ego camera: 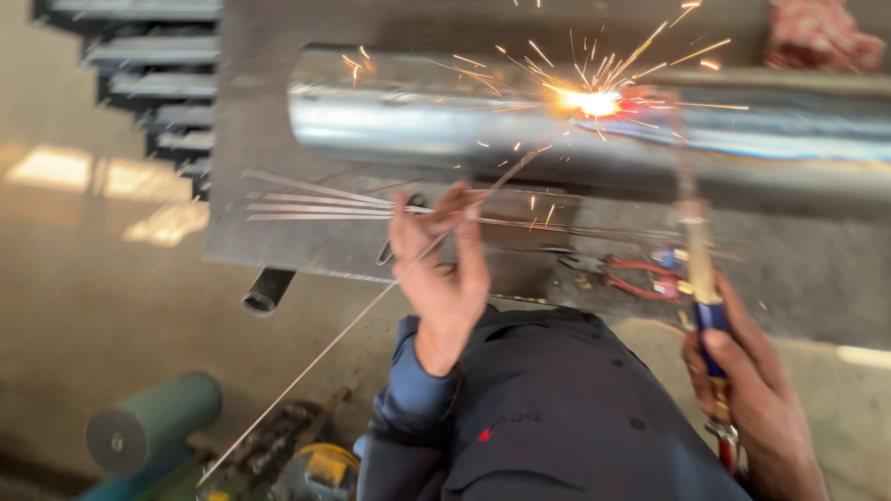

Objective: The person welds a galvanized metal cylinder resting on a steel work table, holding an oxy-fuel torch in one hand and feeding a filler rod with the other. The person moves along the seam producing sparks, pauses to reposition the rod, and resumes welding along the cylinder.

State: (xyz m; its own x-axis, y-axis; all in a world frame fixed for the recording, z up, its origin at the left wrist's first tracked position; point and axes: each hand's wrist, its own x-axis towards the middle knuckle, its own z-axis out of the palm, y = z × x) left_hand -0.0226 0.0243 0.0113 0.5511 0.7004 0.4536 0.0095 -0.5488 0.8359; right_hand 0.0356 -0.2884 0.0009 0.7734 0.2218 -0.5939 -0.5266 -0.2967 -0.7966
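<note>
Both hands raised: left pinches rod, right grips torch (sparking).

Open counter lies between the two hands, broken only by red-handled pliers and loose filler rods, while the long steel pipe and its spark burst wall off the far side.
</note>
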